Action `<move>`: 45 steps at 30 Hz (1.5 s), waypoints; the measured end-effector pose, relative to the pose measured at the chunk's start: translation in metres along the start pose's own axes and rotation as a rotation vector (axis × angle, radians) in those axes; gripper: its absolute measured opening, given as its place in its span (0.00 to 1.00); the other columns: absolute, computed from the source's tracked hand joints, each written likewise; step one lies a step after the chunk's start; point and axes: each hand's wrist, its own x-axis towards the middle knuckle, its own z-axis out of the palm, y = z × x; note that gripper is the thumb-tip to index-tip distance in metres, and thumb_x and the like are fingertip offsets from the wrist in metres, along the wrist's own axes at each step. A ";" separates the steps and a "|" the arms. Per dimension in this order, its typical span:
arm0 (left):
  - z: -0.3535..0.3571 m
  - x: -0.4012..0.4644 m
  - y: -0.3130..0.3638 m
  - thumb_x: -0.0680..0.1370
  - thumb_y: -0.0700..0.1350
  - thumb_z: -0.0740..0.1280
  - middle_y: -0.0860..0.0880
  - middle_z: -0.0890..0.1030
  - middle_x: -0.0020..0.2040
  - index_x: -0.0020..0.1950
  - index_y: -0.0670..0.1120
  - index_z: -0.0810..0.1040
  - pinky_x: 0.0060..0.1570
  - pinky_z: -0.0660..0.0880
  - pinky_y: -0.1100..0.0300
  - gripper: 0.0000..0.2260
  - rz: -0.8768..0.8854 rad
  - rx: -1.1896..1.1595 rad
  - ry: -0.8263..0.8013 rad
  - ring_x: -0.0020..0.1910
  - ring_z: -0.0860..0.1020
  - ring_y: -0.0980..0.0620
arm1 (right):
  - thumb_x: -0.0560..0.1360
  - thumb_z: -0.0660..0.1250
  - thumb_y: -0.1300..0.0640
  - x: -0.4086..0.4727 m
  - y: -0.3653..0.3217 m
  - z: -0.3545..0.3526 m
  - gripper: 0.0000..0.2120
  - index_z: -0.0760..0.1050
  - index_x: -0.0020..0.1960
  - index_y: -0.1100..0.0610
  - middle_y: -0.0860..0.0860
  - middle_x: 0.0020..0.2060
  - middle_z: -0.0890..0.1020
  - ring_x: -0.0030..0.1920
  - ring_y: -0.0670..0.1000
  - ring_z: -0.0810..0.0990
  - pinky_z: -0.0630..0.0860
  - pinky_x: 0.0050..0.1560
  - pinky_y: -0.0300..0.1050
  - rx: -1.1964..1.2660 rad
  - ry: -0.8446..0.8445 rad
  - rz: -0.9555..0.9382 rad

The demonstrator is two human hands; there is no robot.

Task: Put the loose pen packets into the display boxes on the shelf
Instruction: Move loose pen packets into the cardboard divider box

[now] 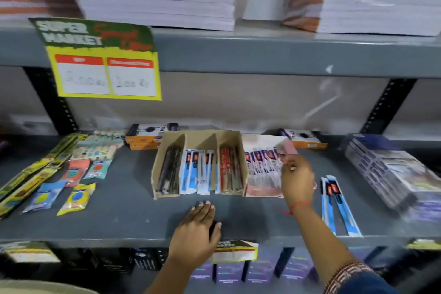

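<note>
Left hand [194,234] flat, open on shelf [119,210]. Right hand [297,180] pinching packet at pink display box [263,167]. Two loose blue pen packets [338,205] right of it. Brown three-slot display box [199,164] centre.

Matt grey painted metal shelf [119,210] is carrying a plain brown cardboard display box [229,137] at centre; glossy plastic pen packets [338,205] are gleaming lower right.

Grey shelf [119,210] carries a brown display box [198,164] mid-deck. Right of it sit a pink display box [262,188] and two loose pen packets [338,207]; left of it, eraser packs [76,198]
</note>
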 end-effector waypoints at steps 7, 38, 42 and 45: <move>0.019 0.024 0.069 0.73 0.55 0.55 0.47 0.83 0.52 0.51 0.43 0.83 0.54 0.71 0.57 0.23 0.103 -0.029 -0.062 0.52 0.80 0.50 | 0.73 0.63 0.65 0.034 0.090 -0.079 0.12 0.76 0.55 0.67 0.70 0.55 0.76 0.57 0.70 0.74 0.72 0.56 0.57 -0.378 0.012 0.257; 0.028 0.044 0.103 0.81 0.58 0.47 0.54 0.55 0.75 0.75 0.49 0.57 0.68 0.50 0.64 0.25 0.096 -0.048 -0.087 0.73 0.50 0.55 | 0.73 0.62 0.73 0.022 0.054 -0.123 0.13 0.76 0.38 0.58 0.49 0.24 0.84 0.25 0.43 0.82 0.78 0.29 0.32 0.947 -0.616 0.641; 0.025 0.042 0.098 0.82 0.56 0.49 0.55 0.53 0.76 0.75 0.50 0.56 0.67 0.47 0.66 0.23 0.130 -0.045 -0.105 0.73 0.48 0.56 | 0.73 0.63 0.72 0.014 0.044 -0.115 0.13 0.76 0.38 0.57 0.48 0.24 0.84 0.24 0.42 0.82 0.78 0.27 0.31 0.915 -0.575 0.639; 0.021 0.039 0.084 0.81 0.57 0.48 0.55 0.55 0.75 0.75 0.49 0.59 0.62 0.41 0.71 0.24 0.180 -0.044 -0.111 0.73 0.49 0.58 | 0.73 0.64 0.72 0.006 0.032 -0.102 0.12 0.75 0.39 0.56 0.48 0.24 0.84 0.24 0.42 0.82 0.78 0.26 0.31 0.885 -0.555 0.633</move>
